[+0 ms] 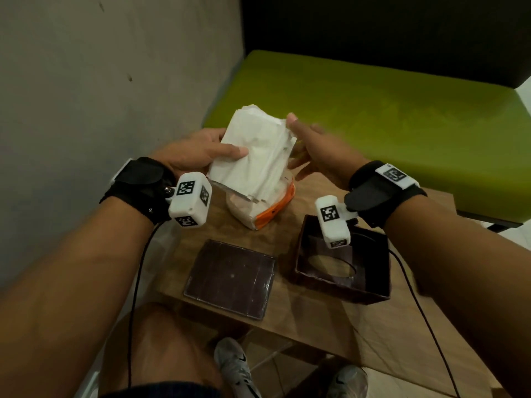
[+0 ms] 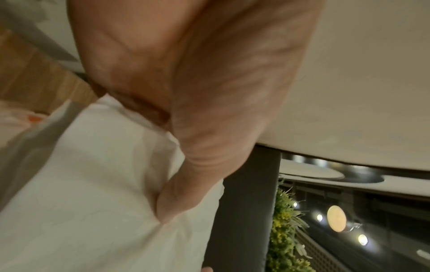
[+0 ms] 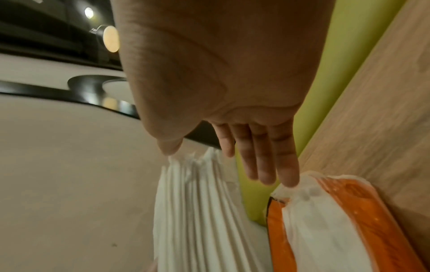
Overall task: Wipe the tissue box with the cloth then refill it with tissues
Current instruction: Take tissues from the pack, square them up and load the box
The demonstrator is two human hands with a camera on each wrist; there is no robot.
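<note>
A thick stack of white tissues [image 1: 255, 156] [image 2: 93, 193] [image 3: 200, 211] is held up above the table. My left hand [image 1: 201, 152] grips its left side, thumb [image 2: 177, 198] pressed on its face. My right hand [image 1: 307, 145] is beside the stack's right edge with straight fingers [image 3: 267, 162], thumb tip touching the top corner. Below lies the orange and white tissue packet [image 1: 267, 208] [image 3: 337, 220]. The dark brown tissue box [image 1: 342, 262] sits upside down and open at the right. Its flat brown base panel [image 1: 230, 278] lies to the left of it. No cloth is in view.
The small wooden table [image 1: 287, 320] stands against a grey wall [image 1: 100, 96] on the left. A green bench seat [image 1: 373, 110] runs behind it. My knee [image 1: 161, 346] and shoes are under the near edge. Cables hang from both wrist cameras.
</note>
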